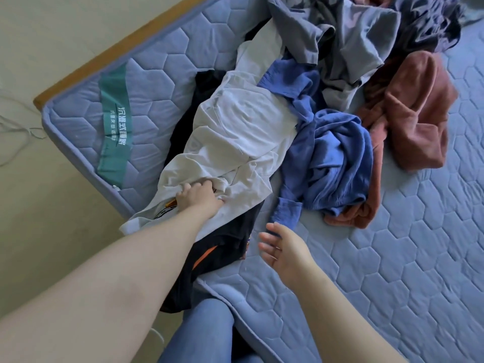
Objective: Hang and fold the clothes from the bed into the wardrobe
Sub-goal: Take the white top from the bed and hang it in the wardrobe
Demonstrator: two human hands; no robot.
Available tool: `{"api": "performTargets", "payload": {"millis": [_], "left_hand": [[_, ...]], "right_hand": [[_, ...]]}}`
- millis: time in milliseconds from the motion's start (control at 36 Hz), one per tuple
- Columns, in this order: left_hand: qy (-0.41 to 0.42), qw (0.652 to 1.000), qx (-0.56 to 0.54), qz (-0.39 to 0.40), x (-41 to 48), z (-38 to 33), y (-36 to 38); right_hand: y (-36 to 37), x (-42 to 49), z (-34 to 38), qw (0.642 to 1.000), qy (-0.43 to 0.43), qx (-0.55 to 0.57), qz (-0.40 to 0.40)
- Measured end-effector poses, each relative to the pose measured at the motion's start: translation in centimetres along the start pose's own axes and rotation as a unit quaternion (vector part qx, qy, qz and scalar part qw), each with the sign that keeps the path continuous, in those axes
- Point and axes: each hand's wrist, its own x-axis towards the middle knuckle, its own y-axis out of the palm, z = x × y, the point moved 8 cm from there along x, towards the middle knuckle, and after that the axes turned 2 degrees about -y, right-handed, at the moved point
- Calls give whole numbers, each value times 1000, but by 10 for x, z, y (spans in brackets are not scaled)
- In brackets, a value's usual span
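Bed: a bare blue quilted mattress (392, 271) on a wooden bed frame (125, 40), with a green printed band (115, 121) across its corner. The clothes are all on the mattress, in a loose pile.

Left hand (200, 196): clenched on a bunched fold of a pale grey garment (235, 132). This garment lies stretched along the mattress edge, its near end hanging just over the side.

Beneath it: a black garment (225, 239) with an orange stripe, showing on both sides of the pale one and draping over the near edge of the mattress.

Right hand (284, 254): released, fingers spread and relaxed, grasping nothing. It is above the mattress, close to the cuff (286, 213) of a crumpled blue shirt (332, 158); whether it touches the cuff cannot be told.

Rest of pile: a rust-brown garment (408, 106) beside and partly under the blue shirt; grey garments (348, 38) heaped behind; a dark navy garment (429, 24) at the far end.

The person's leg (201, 334), in blue fabric, stands against the near side of the bed. Pale floor (39, 35) lies to the left.
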Motion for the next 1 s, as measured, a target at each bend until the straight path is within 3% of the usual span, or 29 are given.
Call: {"api": "performTargets", "payload": {"millis": [167, 333, 528, 722, 806, 1000], "left_hand": [[3, 1000, -14, 15, -16, 2, -3], [21, 989, -143, 41, -64, -1, -4], [11, 949, -314, -22, -119, -6, -26], [22, 917, -395, -58, -192, -16, -18], [32, 894, -443, -57, -230, -26, 3], [57, 804, -592, -26, -317, -55, 56]], "right_hand": [[-2, -7, 1, 1000, -10, 3, 7], [-8, -29, -15, 1000, -12, 12, 17], [-31, -62, -38, 998, -30, 3, 51], [-70, -91, -59, 990, -92, -22, 107], [-93, -105, -66, 983, -126, -26, 131], [-143, -134, -85, 960, -203, -66, 184]]}}
